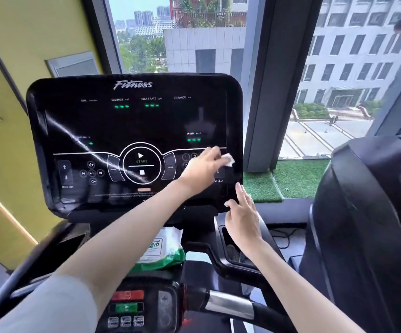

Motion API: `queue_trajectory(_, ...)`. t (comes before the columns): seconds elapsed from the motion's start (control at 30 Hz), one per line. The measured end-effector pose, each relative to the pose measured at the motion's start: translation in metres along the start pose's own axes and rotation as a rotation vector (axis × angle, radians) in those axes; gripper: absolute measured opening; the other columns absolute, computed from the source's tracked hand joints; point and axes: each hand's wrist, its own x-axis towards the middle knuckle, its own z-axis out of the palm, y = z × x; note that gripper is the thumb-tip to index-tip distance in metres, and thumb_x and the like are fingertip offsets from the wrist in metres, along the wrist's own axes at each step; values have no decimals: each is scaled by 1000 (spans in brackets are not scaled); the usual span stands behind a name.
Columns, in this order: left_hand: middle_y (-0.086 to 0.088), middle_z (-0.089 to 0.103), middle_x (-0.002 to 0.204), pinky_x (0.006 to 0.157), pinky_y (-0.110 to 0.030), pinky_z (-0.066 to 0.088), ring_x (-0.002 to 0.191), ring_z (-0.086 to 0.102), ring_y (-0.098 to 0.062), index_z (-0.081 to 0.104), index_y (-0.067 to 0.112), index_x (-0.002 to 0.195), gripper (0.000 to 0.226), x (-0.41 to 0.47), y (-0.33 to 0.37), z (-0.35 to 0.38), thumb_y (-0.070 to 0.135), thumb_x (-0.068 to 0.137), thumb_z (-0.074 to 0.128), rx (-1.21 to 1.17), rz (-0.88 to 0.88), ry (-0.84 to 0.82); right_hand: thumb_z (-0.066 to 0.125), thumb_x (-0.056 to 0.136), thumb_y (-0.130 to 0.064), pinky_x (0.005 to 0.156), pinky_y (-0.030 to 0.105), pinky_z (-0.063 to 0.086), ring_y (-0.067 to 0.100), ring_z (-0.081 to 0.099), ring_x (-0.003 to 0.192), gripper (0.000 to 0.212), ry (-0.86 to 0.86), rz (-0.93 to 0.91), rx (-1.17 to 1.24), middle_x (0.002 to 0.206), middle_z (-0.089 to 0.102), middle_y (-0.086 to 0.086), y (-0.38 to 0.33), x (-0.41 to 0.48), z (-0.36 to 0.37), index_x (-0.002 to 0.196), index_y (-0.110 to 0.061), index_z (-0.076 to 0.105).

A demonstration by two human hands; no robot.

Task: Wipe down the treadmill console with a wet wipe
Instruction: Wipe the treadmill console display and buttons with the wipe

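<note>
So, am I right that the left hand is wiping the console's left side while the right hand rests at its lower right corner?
No: in the head view the left hand holds the wipe on the right side of the console, by the number keys. The right hand is at its lower right corner.

- The left arm, in a pale sleeve above the elbow, enters from 7 o'clock and stretches toward 1 o'clock, forearm bare and nearly straight.
- The left hand is back-up, and its blurred fingers hold a wet wipe at their tips.
- The right arm enters from 5 o'clock, reaching toward 11 o'clock.
- The right hand lies at 5 o'clock of the left, fingers straight and together, thumb spread toward 9 o'clock.
</note>
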Motion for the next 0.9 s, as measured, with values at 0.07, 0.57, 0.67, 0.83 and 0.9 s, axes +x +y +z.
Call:
queue_trajectory(0.07, -7, 48, 101, 51, -33, 45, 98, 43, -23, 58, 20, 118, 59, -18, 3, 11, -12, 69, 53, 29, 151, -181, 56, 82, 0, 115, 38, 20, 29, 21, 141, 14, 18, 40, -8, 151, 23, 19, -4, -1, 3, 92, -1, 66)
queue_trajectory(0.57, -4, 53, 83, 53, -33, 52, 83, 57, -26, 71, 20, 72, 33, -124, -152, -80, -11, 60, 68, 168, 241, -282, 49, 86, 0, 116, 38, 17, 27, 21, 141, 32, 141, 178, -77, 152, 23, 20, -88, -19, 24, 116, 0, 60)
queue_trajectory(0.67, -11, 51, 89, 51, -37, 48, 87, 52, -30, 72, 12, 79, 33, -138, -173, -107, -16, 61, 67, 116, -96, -11, 47, 87, -1, 117, 37, 12, 26, 18, 142, 35, 99, 111, -82, 152, 20, 20, -121, -19, 30, 120, -3, 57)
queue_trajectory(0.83, -9, 48, 96, 56, -32, 42, 90, 48, -22, 73, 16, 96, 51, -159, -179, -122, -21, 71, 49, -165, -610, 476, 42, 92, -7, 118, 34, 9, 23, 11, 144, 40, -23, -32, -101, 154, 15, 17, -164, -21, 47, 132, -6, 46)
queue_trajectory(0.9, -8, 47, 95, 56, -31, 40, 86, 48, -21, 72, 15, 100, 49, -172, -178, -114, -20, 73, 51, -168, -577, 413, 42, 93, -8, 117, 32, 8, 22, 11, 144, 41, -63, -54, -99, 154, 15, 16, -175, -22, 53, 134, -6, 44)
